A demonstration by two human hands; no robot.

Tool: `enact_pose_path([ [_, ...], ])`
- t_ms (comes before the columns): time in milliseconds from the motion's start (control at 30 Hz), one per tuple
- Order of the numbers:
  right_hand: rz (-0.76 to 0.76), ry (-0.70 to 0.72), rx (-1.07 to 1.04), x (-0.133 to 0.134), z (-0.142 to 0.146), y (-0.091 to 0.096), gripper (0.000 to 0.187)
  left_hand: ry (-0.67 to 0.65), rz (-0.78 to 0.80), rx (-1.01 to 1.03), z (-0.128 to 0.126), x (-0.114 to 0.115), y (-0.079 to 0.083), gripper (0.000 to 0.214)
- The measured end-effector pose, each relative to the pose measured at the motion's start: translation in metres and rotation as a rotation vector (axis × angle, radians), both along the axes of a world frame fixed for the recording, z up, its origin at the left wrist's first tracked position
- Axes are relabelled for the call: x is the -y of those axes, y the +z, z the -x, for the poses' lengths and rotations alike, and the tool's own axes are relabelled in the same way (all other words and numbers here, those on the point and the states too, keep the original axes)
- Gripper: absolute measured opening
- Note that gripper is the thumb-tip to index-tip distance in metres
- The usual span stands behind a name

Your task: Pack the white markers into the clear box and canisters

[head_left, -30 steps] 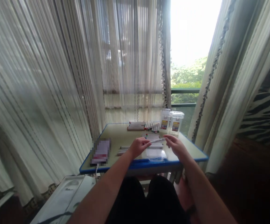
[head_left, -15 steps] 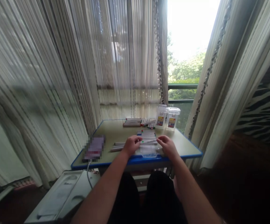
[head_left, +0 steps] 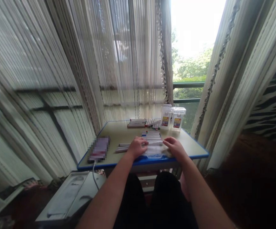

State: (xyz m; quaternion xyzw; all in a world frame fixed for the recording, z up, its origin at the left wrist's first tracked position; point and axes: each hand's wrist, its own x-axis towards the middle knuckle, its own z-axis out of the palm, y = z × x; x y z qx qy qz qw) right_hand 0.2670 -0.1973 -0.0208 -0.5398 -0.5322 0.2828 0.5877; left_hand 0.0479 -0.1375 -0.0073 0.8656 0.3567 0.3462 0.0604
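My left hand [head_left: 137,148] and my right hand [head_left: 175,148] are at the near edge of the desk, fingertips closed on opposite ends of a white marker pen [head_left: 155,142]. The pen lies crosswise, along the near side of a row of markers [head_left: 151,135] with coloured ends. Below it, between my hands, is a clear plastic item [head_left: 155,150] with a blue part at the desk edge; its exact kind is unclear. A few loose markers [head_left: 122,149] lie left of my left hand, partly hidden behind it.
Two clear plastic containers [head_left: 165,117] with labels stand at the back right. Beside them lies a pile of markers [head_left: 137,123]. A blurred-out phone-like device [head_left: 99,149] with a cable [head_left: 94,175] is on the left of the blue-edged desk [head_left: 190,143]. Curtains [head_left: 133,63] hang behind.
The marker pen has come to lie level against the row, and my left fingers have closed over its left end. The view has shifted slightly.
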Motion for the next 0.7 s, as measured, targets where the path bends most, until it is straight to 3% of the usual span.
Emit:
enact_pose_path([
  [533,0.035,-0.009,0.019,-0.0031,-0.0007,-0.0059,0.036,0.050,-0.006,0.040,0.0001,-0.0060,-0.0033,0.013],
  [700,0.033,-0.018,0.033,-0.0025,-0.0006,-0.0055,0.034,0.072,0.036,0.114,-0.0003,-0.0098,-0.0058,0.027],
])
